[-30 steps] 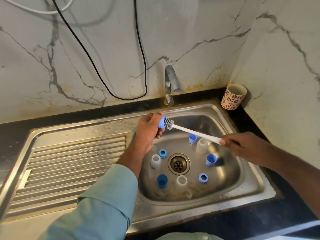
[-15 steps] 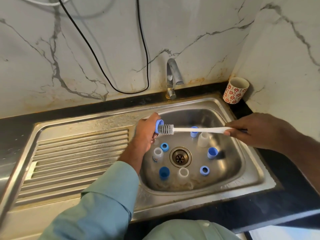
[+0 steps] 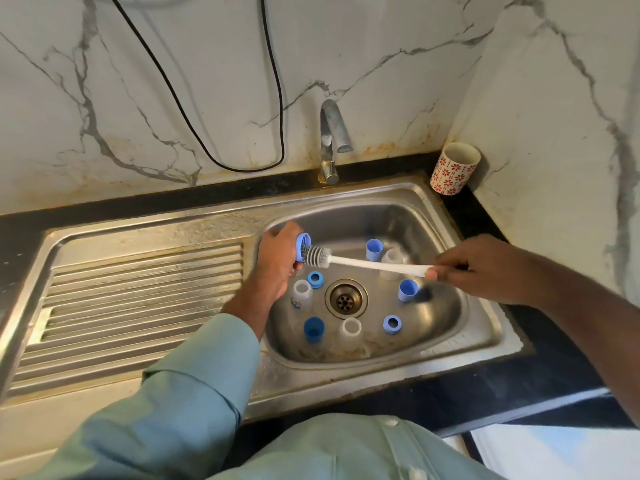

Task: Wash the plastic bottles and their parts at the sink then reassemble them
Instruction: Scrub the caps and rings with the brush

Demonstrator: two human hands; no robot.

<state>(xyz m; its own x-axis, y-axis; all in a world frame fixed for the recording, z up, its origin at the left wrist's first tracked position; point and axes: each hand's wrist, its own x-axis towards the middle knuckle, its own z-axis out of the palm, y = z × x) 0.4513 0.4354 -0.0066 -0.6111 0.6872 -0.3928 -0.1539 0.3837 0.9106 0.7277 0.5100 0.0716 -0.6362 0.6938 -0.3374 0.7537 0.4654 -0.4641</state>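
Observation:
My left hand [image 3: 277, 259] grips a small blue bottle part [image 3: 302, 244] over the left side of the sink basin [image 3: 450, 327], its open end facing right. My right hand [image 3: 485, 268] pinches the white handle of a bottle brush [image 3: 374, 264], whose grey bristle head [image 3: 316, 255] sits at the mouth of the blue part. Several blue caps and rings and clear small bottles stand around the drain [image 3: 345, 299], among them a clear bottle [image 3: 302, 291], a blue ring [image 3: 315, 278] and a blue cap [image 3: 313, 328].
The tap [image 3: 330, 140] stands behind the basin, with no water visible. A red-flowered cup [image 3: 453, 168] sits in the back right corner. A ribbed steel drainboard [image 3: 138, 299] lies left of the basin. A black cable [image 3: 242, 164] hangs on the marble wall.
The brush handle has swung from steeply slanted to nearly level as my right hand rose, and the bristle head has stayed at the blue part's mouth. The camera has tilted down slightly.

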